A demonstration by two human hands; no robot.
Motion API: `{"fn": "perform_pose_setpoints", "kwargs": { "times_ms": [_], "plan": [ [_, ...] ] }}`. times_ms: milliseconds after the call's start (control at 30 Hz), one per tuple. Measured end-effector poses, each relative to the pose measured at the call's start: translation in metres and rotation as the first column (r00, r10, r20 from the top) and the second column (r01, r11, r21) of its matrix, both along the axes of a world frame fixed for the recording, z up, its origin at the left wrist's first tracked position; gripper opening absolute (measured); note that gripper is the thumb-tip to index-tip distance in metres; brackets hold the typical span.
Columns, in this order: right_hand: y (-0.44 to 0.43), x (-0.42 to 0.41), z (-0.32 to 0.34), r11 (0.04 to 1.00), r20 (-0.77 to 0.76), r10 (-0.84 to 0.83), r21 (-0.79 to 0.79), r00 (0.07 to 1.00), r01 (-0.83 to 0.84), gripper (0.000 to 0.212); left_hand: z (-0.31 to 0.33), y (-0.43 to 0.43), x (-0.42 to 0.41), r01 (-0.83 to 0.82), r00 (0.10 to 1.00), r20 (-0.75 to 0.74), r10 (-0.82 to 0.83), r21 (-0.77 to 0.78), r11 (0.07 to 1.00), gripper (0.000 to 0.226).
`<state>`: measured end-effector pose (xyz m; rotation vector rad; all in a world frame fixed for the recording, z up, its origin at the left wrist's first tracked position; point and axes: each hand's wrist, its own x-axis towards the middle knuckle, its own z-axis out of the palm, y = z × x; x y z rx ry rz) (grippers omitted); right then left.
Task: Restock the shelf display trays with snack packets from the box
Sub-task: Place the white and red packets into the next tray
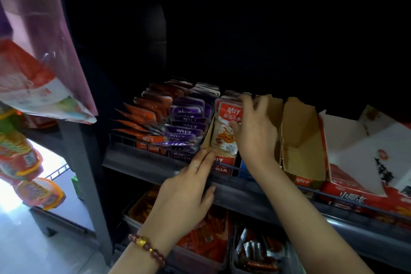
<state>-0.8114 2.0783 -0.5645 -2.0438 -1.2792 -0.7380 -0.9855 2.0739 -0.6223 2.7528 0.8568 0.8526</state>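
Note:
A stack of red-and-white snack packets [225, 131] stands upright in a cardboard display tray [222, 162] on the dark shelf. My right hand [255, 131] grips the packets from the right, fingers curled over their top edge and thumb on the front packet. My left hand [189, 193] lies below, its straight fingers pressing the tray's front left corner; it wears a ring and a bead bracelet. To the left sit trays of purple packets [186, 122] and orange packets [144, 115].
An empty cardboard tray [300, 140] stands right of my hand, then an open white-and-red box [360, 162]. The shelf's front rail [244, 193] runs across. Below are bins of red snacks [211, 240]. Hanging bags [33, 87] fill the left; the shelf back is dark.

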Motion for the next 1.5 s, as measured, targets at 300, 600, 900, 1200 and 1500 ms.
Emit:
{"fn": "perform_pose_setpoints", "kwargs": {
  "times_ms": [300,600,900,1200,1500],
  "plan": [
    [0.0,-0.012,-0.016,1.0,-0.059,0.006,-0.002,0.998,-0.006,0.066,-0.003,0.001,0.001,-0.001,1.0,0.0,0.001,0.015,1.0,0.075],
    [0.004,-0.008,-0.013,0.999,-0.05,-0.037,0.012,0.998,0.038,0.056,0.0,-0.002,0.001,-0.014,1.0,-0.021,0.014,-0.008,1.0,0.07],
    [0.004,-0.001,-0.004,0.998,-0.093,-0.06,0.01,0.994,0.061,0.038,-0.001,0.0,0.0,0.006,0.999,-0.031,-0.006,-0.002,1.0,0.072],
    [-0.025,-0.023,0.007,0.991,-0.117,0.136,-0.002,0.984,-0.137,0.017,0.0,-0.002,-0.006,0.019,0.999,-0.041,-0.016,0.06,0.998,0.069],
    [-0.113,-0.052,-0.032,0.823,-0.112,0.498,-0.25,0.86,-0.509,0.016,-0.023,-0.032,-0.061,0.237,0.964,-0.17,-0.206,0.189,0.953,0.038]
  ]
}}
